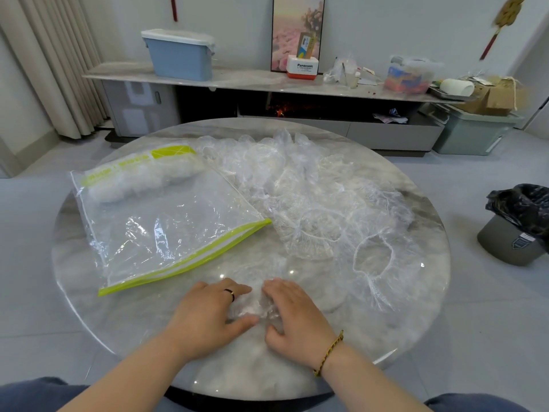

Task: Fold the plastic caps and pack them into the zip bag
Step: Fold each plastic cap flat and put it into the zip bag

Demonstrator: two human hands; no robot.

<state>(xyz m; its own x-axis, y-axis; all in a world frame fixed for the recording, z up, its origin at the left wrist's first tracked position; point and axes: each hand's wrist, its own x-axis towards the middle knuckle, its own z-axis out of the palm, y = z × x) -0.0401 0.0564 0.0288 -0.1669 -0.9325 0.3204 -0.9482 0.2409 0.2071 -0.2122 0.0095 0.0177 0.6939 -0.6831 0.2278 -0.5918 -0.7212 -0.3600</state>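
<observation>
Both hands work one crumpled clear cap (255, 305) on the table (392, 328), just in front of the zip bag (166, 227), off its green zip edge. Left hand (208, 310) has its fingers (237, 288) and thumb partly curled round the cap's left side. Right hand (297, 313) does likewise on the right side, fingers bent, thumb tucked in low. The cap is bunched between them. The zip bag lies flat, with packed caps (142, 179) bunched at its far end. Loose caps (312, 197) are spread in a pile right of the zip bag, touching its right edge. A lined bin (517, 233) stands on the floor, well right of the zip bag.
</observation>
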